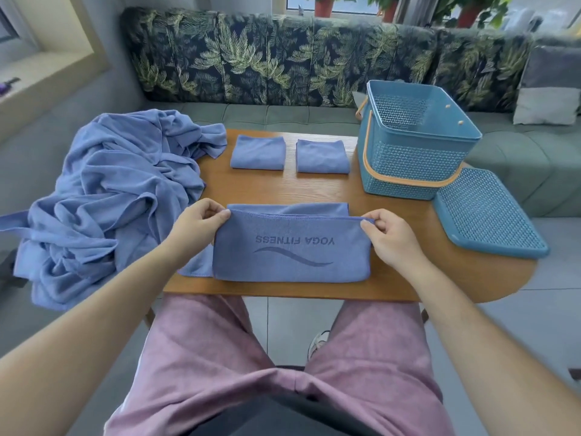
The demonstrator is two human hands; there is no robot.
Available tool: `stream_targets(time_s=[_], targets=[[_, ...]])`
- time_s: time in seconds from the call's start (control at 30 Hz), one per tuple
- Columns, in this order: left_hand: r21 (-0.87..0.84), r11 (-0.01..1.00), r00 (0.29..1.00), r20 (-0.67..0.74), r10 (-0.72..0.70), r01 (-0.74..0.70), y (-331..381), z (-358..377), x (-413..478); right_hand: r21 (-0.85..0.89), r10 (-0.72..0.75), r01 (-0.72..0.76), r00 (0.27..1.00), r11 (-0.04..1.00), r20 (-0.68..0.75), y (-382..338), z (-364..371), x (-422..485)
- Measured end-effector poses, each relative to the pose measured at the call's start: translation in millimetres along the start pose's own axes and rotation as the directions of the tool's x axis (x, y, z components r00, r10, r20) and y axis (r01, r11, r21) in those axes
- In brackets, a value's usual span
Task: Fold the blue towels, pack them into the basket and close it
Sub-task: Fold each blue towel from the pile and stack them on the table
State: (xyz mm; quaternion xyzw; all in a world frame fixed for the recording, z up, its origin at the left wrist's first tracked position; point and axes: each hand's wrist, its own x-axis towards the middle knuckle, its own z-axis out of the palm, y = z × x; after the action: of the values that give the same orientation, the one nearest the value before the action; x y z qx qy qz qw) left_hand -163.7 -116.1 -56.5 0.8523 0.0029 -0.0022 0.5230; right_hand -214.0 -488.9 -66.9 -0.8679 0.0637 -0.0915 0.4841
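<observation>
Each hand (pixel 201 221) (pixel 388 234) pinches a towel (pixel 290 256) top corner.

Matt cloth towel (pixel 290 256); perforated plastic basket (pixel 412 165); wood-grain table (pixel 314 190).

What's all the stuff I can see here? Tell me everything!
printed towel: one, blue, near table edge, half folded
folded towels: two, blue, table's far side
towel heap: one, blue, table's left end
basket: one, blue, open, table's right
lid: one, blue, beside basket, off
table: one, brown wood
sofa: one, grey-green, leafy cushions, behind table
potted plants: three, red pots, windowsill
left hand: one, pinches printed towel's top-left corner
right hand: one, pinches its top-right corner
</observation>
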Motion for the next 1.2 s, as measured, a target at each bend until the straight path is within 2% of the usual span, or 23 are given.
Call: stream_targets(time_s=[0.13, 0.27, 0.47, 0.63, 0.67, 0.73, 0.8, 0.83, 0.9, 0.97, 1.07, 1.2], targets=[[0.083, 0.995, 0.993, -0.113, -0.04, 0.05, 1.0, 19.1, 36.6, -0.089, 0.014, -0.016, 1.0, 0.996, -0.027, -3.1, 15.9, 39.4], [0.168, 0.983, 0.985, -0.163, -0.047, 0.075, -14.5, 35.9, 68.7, -0.189, 0.051, -0.057, 0.998, 0.98, -0.035, 3.6, 33.8, 75.7], [0.264, 0.964, 0.977, -0.208, 0.037, 0.019, -37.2, 46.5, 86.8, -0.329, 0.067, -0.095, 0.993, 0.94, -0.096, 22.0, 52.8, 96.2], [0.396, 0.917, 0.976, -0.178, 0.125, -0.046, -41.5, 48.9, 93.1, -0.414, 0.064, -0.116, 0.988, 0.903, -0.138, 16.8, 60.2, 93.2], [0.455, 0.889, 0.969, -0.197, 0.148, -0.043, -38.7, 51.1, 90.6, -0.492, 0.044, -0.122, 0.985, 0.862, -0.166, 12.5, 62.4, 90.3], [0.626, 0.775, 0.932, -0.225, 0.286, -0.086, -26.3, 61.9, 78.7, -0.655, -0.113, -0.046, 0.973, 0.754, -0.199, -1.5, 72.9, 78.3], [0.666, 0.708, 0.899, -0.127, 0.418, -0.236, -11.1, 87.3, 60.8, -0.648, -0.278, 0.138, 0.953, 0.749, -0.119, -19.0, 98.9, 60.6], [0.644, 0.699, 0.899, -0.039, 0.437, -0.311, -6.9, 103.1, 53.0, -0.601, -0.302, 0.216, 0.952, 0.77, -0.046, -25.1, 114.3, 52.9], [0.607, 0.703, 0.92, 0.135, 0.369, -0.371, -7.1, 129.7, 39.7, -0.53, -0.212, 0.244, 0.97, 0.812, 0.123, -30.1, 140.0, 41.5], [0.626, 0.701, 0.939, 0.211, 0.272, -0.343, -12.7, 138.5, 33.8, -0.592, -0.083, 0.205, 0.971, 0.78, 0.226, -22.8, 146.7, 41.4], [0.642, 0.703, 0.952, 0.223, 0.209, -0.305, -16.0, 132.5, 34.4, -0.667, -0.013, 0.174, 0.971, 0.724, 0.239, -9.0, 135.2, 45.0], [0.664, 0.715, 0.975, 0.171, 0.141, -0.22, -20.8, 115.9, 39.4, -0.721, 0.083, 0.086, 0.977, 0.688, 0.196, -0.6, 117.4, 49.3]])
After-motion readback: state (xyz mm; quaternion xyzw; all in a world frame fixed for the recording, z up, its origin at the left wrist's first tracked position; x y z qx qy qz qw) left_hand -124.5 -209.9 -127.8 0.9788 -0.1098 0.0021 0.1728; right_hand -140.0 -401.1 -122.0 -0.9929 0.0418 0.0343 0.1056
